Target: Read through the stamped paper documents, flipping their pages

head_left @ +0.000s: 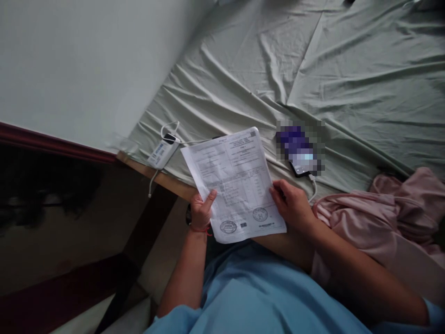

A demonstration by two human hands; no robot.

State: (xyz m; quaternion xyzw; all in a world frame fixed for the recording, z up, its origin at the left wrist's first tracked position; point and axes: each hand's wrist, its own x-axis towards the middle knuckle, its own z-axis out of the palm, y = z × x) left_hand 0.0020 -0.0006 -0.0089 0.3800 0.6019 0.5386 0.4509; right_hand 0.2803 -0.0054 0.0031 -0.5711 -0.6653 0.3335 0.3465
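Paper: one sheet (236, 181), being held up over the bed (347, 69) edge
Left hand (201, 211): pinching its lower-left edge
Right hand (292, 204): gripping its right edge
Also lying around: one phone (301, 150), one charger (162, 153)

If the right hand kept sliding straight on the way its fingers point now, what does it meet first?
The right hand grips the printed document's right edge, fingers aimed left and up across the sheet. Going on, it would meet that paper first. Beyond it lies the white power bank, though depth is unclear.
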